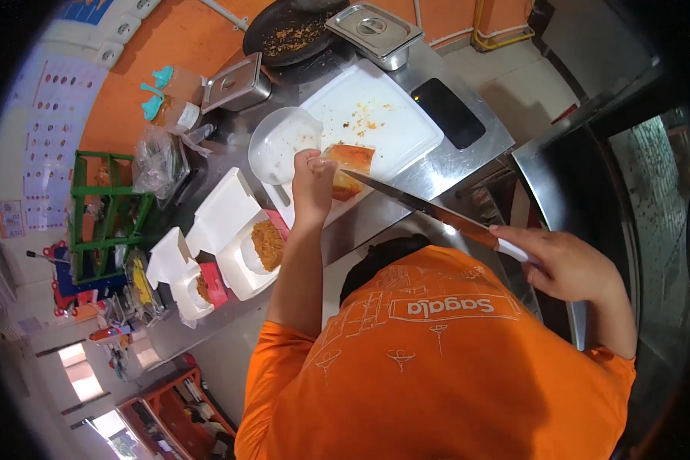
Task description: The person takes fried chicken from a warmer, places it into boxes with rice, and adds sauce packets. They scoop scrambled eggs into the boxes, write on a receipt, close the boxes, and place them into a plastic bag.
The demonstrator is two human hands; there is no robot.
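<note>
Head view: my one camera looks forward and down.
Orange shirt point(452, 368): close, filling the lower frame.
Table point(456, 172): farther ahead, seen wide and tilted.

- From our left hand point(314, 185), we could pass across the cutting board point(406, 132) toward two o'clock.
- Our knife point(437, 213) bars three to four.
- A bowl point(267, 146) blocks us at eleven, boxes point(224, 208) at eight.
</note>
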